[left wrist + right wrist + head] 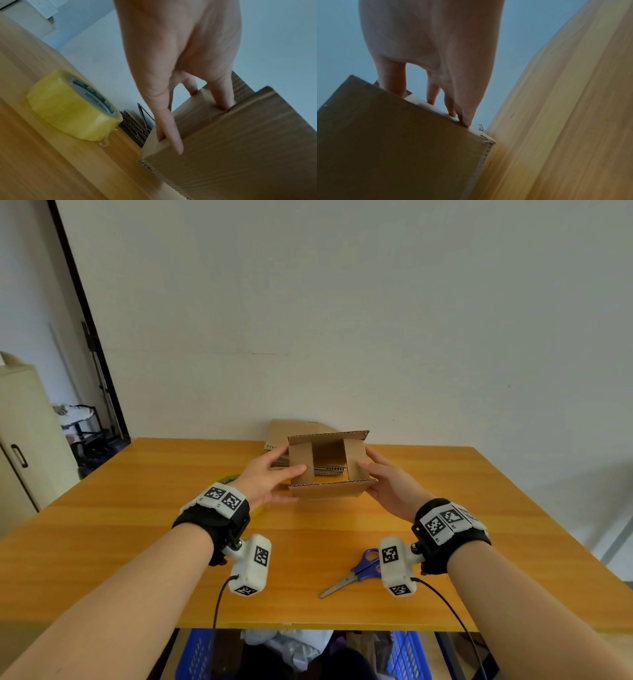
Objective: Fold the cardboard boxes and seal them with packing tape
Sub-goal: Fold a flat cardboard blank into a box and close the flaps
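Note:
A small brown cardboard box point(329, 489) is held above the table with its open end toward me. Its two side flaps are folded inward, while the top and bottom flaps stick out. My left hand point(281, 470) grips the box's left side, thumb pressing the left flap. My right hand point(376, 474) grips the right side, thumb on the right flap. The left wrist view shows the fingers point(221, 94) lying along the box point(240, 148). The right wrist view shows fingertips point(465, 119) on the edge of the box point(393, 142). A yellowish tape roll point(68, 108) lies on the table, mostly hidden behind my left wrist in the head view.
A stack of flat cardboard blanks point(294, 433) lies at the back of the wooden table point(137, 542), against the wall. Blue-handled scissors point(356, 571) lie near the front edge, under my right wrist. Blue baskets point(195, 655) sit under the table. A cabinet point(24, 440) stands at left.

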